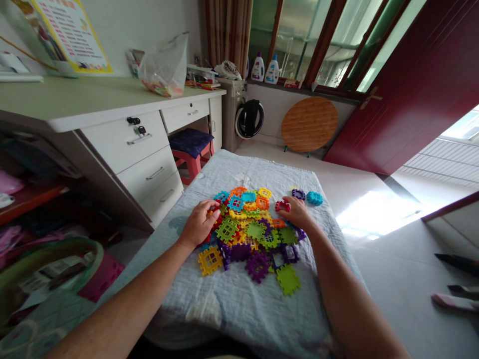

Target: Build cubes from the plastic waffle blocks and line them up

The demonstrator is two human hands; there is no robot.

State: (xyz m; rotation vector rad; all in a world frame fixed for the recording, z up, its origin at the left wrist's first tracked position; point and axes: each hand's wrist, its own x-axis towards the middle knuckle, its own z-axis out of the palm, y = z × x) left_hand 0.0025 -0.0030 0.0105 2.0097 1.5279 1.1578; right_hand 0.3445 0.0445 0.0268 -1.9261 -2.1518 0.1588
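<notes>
A pile of colourful interlocking plastic tiles lies on a cloth-covered table (209, 311). My left hand (201, 223) is at the pile's left edge, its fingers closed around a red tile (213, 215). At the pile's upper right, my right hand (298, 212) pinches another red tile (282, 206). Beyond that hand are a dark purple tile (298, 194) and a blue tile stack (315, 198). Nearest me lie a yellow tile (210, 260), a purple tile (257, 266) and a green tile (288, 279).
A white desk (112, 99) with drawers stands at the left, bearing a plastic bag (166, 67). Behind the table are a stool (191, 142), a washing machine (234, 94) and a round wooden board (310, 123). A pink basket (101, 269) sits at lower left.
</notes>
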